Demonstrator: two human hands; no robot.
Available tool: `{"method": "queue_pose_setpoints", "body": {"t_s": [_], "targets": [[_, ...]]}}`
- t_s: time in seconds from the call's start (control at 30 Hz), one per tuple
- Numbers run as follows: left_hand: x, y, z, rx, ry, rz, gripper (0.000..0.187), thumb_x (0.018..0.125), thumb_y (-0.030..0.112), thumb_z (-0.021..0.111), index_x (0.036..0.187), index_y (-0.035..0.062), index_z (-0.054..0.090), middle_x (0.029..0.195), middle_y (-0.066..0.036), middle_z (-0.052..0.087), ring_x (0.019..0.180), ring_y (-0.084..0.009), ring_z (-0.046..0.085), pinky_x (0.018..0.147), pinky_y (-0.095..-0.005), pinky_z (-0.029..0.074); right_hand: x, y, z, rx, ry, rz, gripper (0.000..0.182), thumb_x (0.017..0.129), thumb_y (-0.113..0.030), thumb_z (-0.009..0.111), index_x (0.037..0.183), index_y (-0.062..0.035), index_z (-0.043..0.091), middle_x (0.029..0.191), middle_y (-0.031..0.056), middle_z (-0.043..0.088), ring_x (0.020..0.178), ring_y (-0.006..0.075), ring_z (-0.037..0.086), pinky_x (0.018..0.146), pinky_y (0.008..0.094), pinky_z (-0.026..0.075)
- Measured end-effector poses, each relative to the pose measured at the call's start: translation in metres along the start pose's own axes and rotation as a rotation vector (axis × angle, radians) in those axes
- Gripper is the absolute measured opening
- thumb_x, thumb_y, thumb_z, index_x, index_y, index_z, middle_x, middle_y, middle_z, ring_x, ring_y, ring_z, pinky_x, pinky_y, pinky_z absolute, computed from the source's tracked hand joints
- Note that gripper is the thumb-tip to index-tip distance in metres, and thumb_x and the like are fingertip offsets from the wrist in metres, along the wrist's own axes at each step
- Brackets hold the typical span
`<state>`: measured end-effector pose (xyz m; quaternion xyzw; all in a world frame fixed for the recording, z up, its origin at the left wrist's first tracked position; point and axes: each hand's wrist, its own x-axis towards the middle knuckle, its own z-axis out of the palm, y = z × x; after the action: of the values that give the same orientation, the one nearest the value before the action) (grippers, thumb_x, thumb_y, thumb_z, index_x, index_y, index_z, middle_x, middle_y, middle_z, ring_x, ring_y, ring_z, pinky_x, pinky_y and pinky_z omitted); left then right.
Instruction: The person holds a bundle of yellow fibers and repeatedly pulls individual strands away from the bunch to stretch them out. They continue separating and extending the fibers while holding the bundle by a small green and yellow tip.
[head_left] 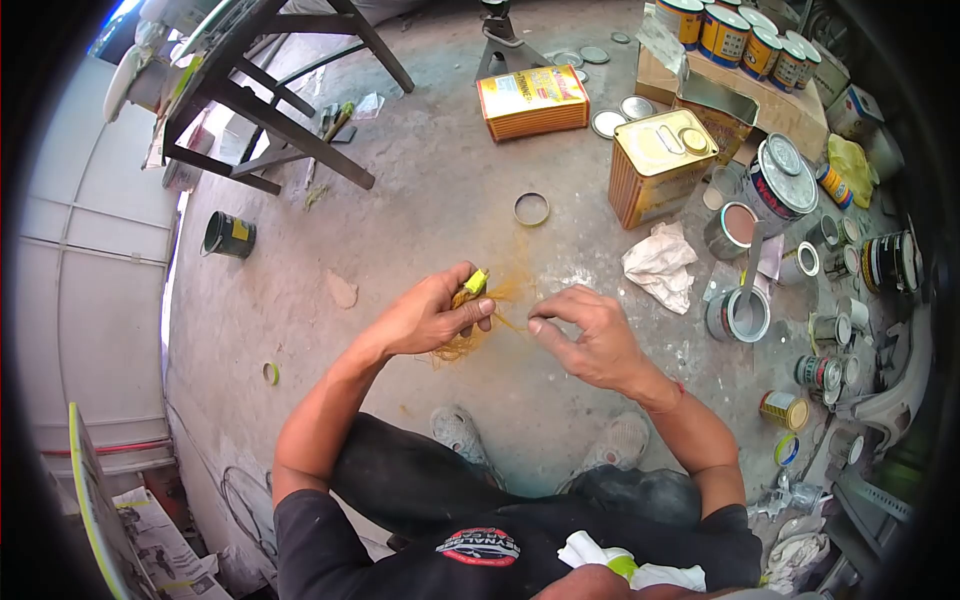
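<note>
My left hand is closed around a bundle of thin yellow-brown fibres, with its thumb pressed on top. A strip of bright yellow-green tape wraps the upper end of the bundle. Loose fibres fan out from it to the right and hang below the fingers. To the right, my right hand has thumb and forefinger pinched together. A few strands run from the bundle to those fingertips. Both hands are above the concrete floor, in front of my knees.
A rectangular metal can and a thinner can lying down are ahead. A crumpled white cloth and several paint tins crowd the right. A dark tin lies left, near a metal stand. A round lid lies ahead.
</note>
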<state>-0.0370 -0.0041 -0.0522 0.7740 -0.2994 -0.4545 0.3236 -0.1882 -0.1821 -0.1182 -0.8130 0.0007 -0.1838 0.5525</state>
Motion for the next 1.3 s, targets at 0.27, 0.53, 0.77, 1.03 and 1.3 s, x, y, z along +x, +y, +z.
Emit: {"method": "queue_pose_setpoints", "body": {"t_s": [0.27, 0.53, 0.77, 1.03, 1.3], "targets": [[0.004, -0.004, 0.021, -0.120, -0.011, 0.089, 0.027, 0.094, 0.025, 0.062, 0.105, 0.0014, 0.058, 0.085, 0.000, 0.061, 0.072, -0.0077, 0.053, 0.064, -0.0252, 0.045, -0.009, 0.000, 0.028, 0.307, -0.065, 0.232, 0.020, 0.082, -0.012, 0.062, 0.098, -0.0013, 0.069, 0.077, 0.0168, 0.067, 0.064, 0.0171, 0.063, 0.058, 0.0321, 0.047], [0.006, 0.010, 0.032, 0.229, 0.123, -0.010, 0.023, 0.094, 0.025, 0.061, 0.092, 0.0023, 0.063, 0.073, 0.001, 0.062, 0.065, -0.0077, 0.054, 0.057, -0.0250, 0.043, -0.013, 0.020, 0.026, 0.207, 0.016, 0.418, 0.022, 0.079, -0.018, 0.059, 0.087, -0.0020, 0.072, 0.065, 0.0172, 0.063, 0.055, 0.0178, 0.061, 0.054, 0.0306, 0.046], [-0.018, -0.018, -0.051, -0.113, 0.764, 0.298, 0.020, 0.095, 0.027, 0.060, 0.090, 0.0072, 0.062, 0.071, 0.002, 0.058, 0.057, -0.0040, 0.047, 0.052, -0.0188, 0.036, -0.059, 0.112, -0.005, -0.088, 0.150, 0.577, 0.026, 0.077, -0.024, 0.058, 0.084, -0.0042, 0.073, 0.066, 0.0151, 0.065, 0.055, 0.0221, 0.062, 0.055, 0.0310, 0.048], [-0.060, -0.069, -0.130, -0.547, 1.150, 0.180, 0.024, 0.093, 0.028, 0.062, 0.093, 0.0038, 0.061, 0.076, -0.001, 0.059, 0.061, -0.0086, 0.055, 0.055, -0.0217, 0.047, -0.129, 0.229, -0.039, -0.208, 0.354, 0.918, 0.027, 0.078, -0.023, 0.057, 0.086, -0.0034, 0.072, 0.070, 0.0149, 0.068, 0.066, 0.0264, 0.066, 0.065, 0.0366, 0.049], [-0.023, -0.007, 0.013, -0.579, 0.481, -0.170, 0.026, 0.093, 0.026, 0.062, 0.096, 0.0003, 0.064, 0.074, -0.002, 0.060, 0.066, -0.0108, 0.059, 0.066, -0.0298, 0.056, -0.024, 0.029, -0.031, 0.245, -0.091, 0.378, 0.025, 0.085, -0.020, 0.064, 0.096, 0.0022, 0.068, 0.074, 0.0124, 0.066, 0.066, 0.0093, 0.059, 0.059, 0.0252, 0.046]]}}
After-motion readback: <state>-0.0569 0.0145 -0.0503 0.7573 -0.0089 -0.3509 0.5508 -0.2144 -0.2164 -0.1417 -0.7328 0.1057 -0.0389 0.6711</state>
